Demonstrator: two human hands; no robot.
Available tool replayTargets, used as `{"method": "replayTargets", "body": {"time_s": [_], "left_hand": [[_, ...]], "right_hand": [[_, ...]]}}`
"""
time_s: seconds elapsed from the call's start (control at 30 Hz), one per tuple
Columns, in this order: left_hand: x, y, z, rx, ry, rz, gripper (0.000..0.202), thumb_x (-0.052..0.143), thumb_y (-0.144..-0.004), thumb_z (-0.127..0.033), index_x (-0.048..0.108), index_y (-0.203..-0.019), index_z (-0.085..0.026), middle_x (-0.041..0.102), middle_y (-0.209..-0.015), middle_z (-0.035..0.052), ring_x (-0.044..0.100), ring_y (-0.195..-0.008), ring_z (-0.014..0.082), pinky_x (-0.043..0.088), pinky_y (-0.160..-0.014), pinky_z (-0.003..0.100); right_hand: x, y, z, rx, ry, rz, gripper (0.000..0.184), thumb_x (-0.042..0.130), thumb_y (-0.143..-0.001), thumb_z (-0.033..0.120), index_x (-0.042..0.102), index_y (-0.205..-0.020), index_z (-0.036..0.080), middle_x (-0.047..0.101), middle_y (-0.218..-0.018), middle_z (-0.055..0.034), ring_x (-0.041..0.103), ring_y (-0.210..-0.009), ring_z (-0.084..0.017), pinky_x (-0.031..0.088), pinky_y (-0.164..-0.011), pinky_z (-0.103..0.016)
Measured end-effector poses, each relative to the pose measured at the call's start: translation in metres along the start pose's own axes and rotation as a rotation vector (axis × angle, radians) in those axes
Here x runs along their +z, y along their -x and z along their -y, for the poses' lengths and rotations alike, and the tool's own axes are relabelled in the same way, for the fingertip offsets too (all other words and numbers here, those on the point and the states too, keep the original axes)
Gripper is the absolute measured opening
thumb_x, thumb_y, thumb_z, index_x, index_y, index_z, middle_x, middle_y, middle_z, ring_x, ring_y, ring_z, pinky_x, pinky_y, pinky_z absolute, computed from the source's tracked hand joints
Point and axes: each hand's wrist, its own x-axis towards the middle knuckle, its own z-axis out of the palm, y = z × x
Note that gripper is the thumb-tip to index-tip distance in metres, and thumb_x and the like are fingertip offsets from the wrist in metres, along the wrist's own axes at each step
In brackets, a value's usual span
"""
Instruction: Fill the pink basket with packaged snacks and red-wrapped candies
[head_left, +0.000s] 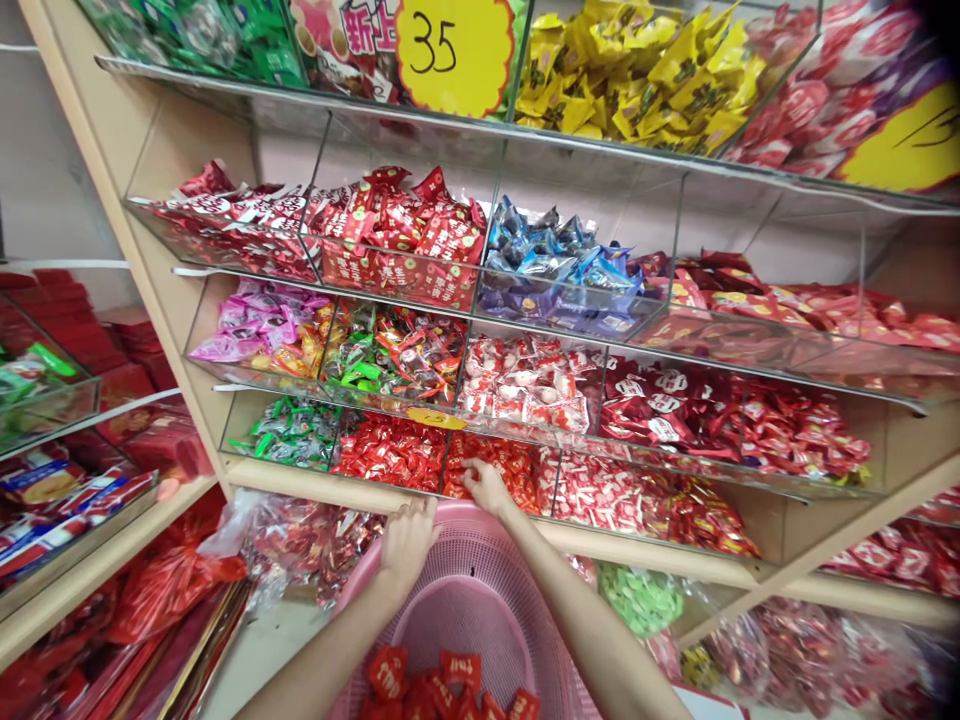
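My left hand (407, 541) grips the far rim of a pink plastic basket (480, 570) held against the lowest shelf. Several red-wrapped candies (442, 685) lie in the basket's bottom. My right hand (486, 486) reaches over the rim into a clear bin of red candies (517, 470) on the lowest tier, its fingers curled down among the wrappers. What the fingers hold is hidden.
Tiered clear bins hold wrapped sweets: green (289, 432), red (390, 450), pink (259, 325), blue (555, 265), yellow (637, 70). A yellow price tag marked 35 (450, 50) hangs up top. Bagged sweets (307, 545) lie below, and another shelf stands at left.
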Motion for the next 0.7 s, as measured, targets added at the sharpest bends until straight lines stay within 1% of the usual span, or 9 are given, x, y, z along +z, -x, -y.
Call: {"method": "replayTargets", "body": {"time_s": [0.1, 0.2, 0.33, 0.43, 0.5, 0.57, 0.63, 0.7], "left_hand": [[0.000, 0.000, 0.000, 0.005, -0.016, -0.008, 0.022, 0.048, -0.084, -0.035, 0.052, -0.100, -0.020, 0.060, -0.088, 0.0092, 0.058, -0.082, 0.0237, 0.044, -0.069, 0.032], [0.001, 0.001, 0.001, 0.016, -0.028, -0.026, 0.021, 0.048, -0.084, -0.034, 0.053, -0.099, -0.019, 0.060, -0.087, 0.0091, 0.059, -0.081, 0.0242, 0.044, -0.068, 0.032], [0.001, 0.000, 0.000, 0.020, -0.017, -0.015, 0.022, 0.048, -0.084, -0.033, 0.053, -0.100, -0.020, 0.060, -0.089, 0.0094, 0.058, -0.083, 0.0245, 0.045, -0.069, 0.032], [0.002, 0.000, 0.001, 0.008, -0.004, -0.018, 0.022, 0.048, -0.084, -0.034, 0.053, -0.100, -0.020, 0.060, -0.089, 0.0090, 0.058, -0.084, 0.0236, 0.044, -0.070, 0.032], [0.003, 0.001, 0.002, 0.004, 0.003, -0.025, 0.021, 0.048, -0.083, -0.034, 0.053, -0.099, -0.020, 0.060, -0.089, 0.0090, 0.058, -0.084, 0.0236, 0.044, -0.070, 0.032], [0.003, 0.001, 0.002, 0.006, 0.009, -0.026, 0.021, 0.048, -0.083, -0.033, 0.053, -0.100, -0.020, 0.060, -0.090, 0.0092, 0.058, -0.084, 0.0240, 0.044, -0.070, 0.032], [0.002, 0.001, 0.003, 0.009, 0.013, -0.023, 0.022, 0.049, -0.083, -0.033, 0.053, -0.100, -0.020, 0.060, -0.090, 0.0092, 0.058, -0.084, 0.0241, 0.044, -0.070, 0.032], [0.001, 0.001, 0.003, 0.008, 0.015, -0.020, 0.022, 0.049, -0.083, -0.033, 0.053, -0.101, -0.020, 0.060, -0.090, 0.0090, 0.058, -0.084, 0.0239, 0.044, -0.070, 0.032]], "right_hand": [[0.001, -0.001, 0.004, 0.025, 0.015, 0.007, 0.020, 0.054, -0.078, 0.023, 0.065, -0.094, 0.019, 0.068, -0.089, -0.0036, 0.059, -0.089, -0.018, 0.041, -0.082, -0.030], [0.001, 0.000, 0.010, 0.050, 0.035, 0.002, 0.017, 0.056, -0.077, 0.026, 0.065, -0.091, 0.020, 0.069, -0.089, -0.0033, 0.058, -0.091, -0.019, 0.038, -0.085, -0.033], [0.003, -0.002, 0.020, 0.099, 0.066, -0.022, 0.015, 0.052, -0.079, 0.027, 0.064, -0.084, 0.020, 0.069, -0.080, -0.0026, 0.060, -0.085, -0.019, 0.034, -0.088, -0.038], [0.008, -0.004, 0.029, 0.124, 0.075, -0.018, 0.018, 0.047, -0.081, 0.027, 0.064, -0.081, 0.021, 0.070, -0.083, -0.0019, 0.061, -0.086, -0.018, 0.036, -0.086, -0.035], [0.010, -0.005, 0.033, 0.118, 0.079, -0.003, 0.021, 0.045, -0.083, 0.029, 0.065, -0.082, 0.024, 0.070, -0.083, 0.0004, 0.061, -0.085, -0.017, 0.037, -0.084, -0.032], [0.006, -0.004, 0.033, 0.116, 0.100, -0.001, 0.023, 0.042, -0.085, 0.029, 0.064, -0.086, 0.025, 0.070, -0.086, 0.0014, 0.061, -0.086, -0.015, 0.038, -0.083, -0.029], [-0.003, -0.004, 0.027, 0.135, 0.148, -0.013, 0.025, 0.039, -0.086, 0.028, 0.063, -0.093, 0.025, 0.069, -0.093, -0.0001, 0.060, -0.092, -0.016, 0.038, -0.084, -0.029], [-0.018, -0.002, 0.016, 0.190, 0.219, -0.024, 0.028, 0.038, -0.086, 0.027, 0.061, -0.101, 0.023, 0.067, -0.102, -0.0047, 0.057, -0.101, -0.019, 0.037, -0.087, -0.031]]}}
